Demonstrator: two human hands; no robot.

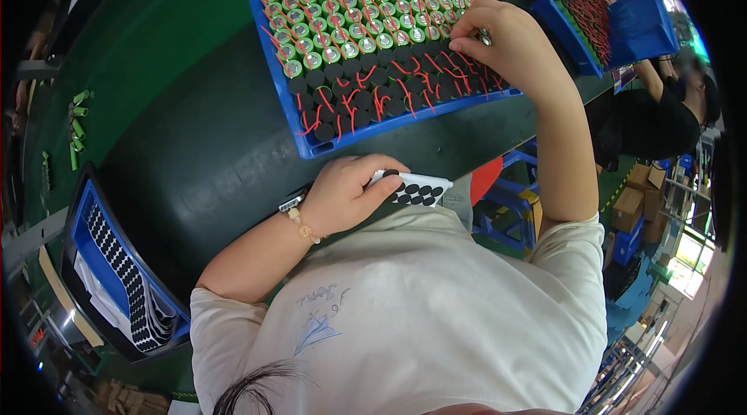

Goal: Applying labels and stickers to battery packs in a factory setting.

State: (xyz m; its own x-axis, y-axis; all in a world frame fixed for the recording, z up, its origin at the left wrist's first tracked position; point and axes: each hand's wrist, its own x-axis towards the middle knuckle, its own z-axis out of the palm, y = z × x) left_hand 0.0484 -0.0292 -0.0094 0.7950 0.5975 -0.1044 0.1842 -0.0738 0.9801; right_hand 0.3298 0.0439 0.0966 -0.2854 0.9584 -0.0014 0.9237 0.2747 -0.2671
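A blue tray (305, 147) holds rows of green battery cells (366, 44) standing upright, with thin red wires rising from them. The rows nearest me are capped with black round pads (324, 132); farther back, the metal ends show. Over the right part of the tray, at the edge between capped and bare cells, my right hand (506, 40) is closed in a pinch. What its fingertips hold is hidden. Near the table's front edge, my left hand (346, 195) grips a white sheet of black round stickers (416, 191), one dark sticker showing by its thumb and fingers.
At the left, a blue-lined bin (128, 275) contains strips of black round stickers. A second blue tray of wired cells (577, 14) stands to the right beside a blue box (640, 26). Blue stools (506, 209) and cartons (634, 201) are beyond the table. A person in black (661, 115) works at right.
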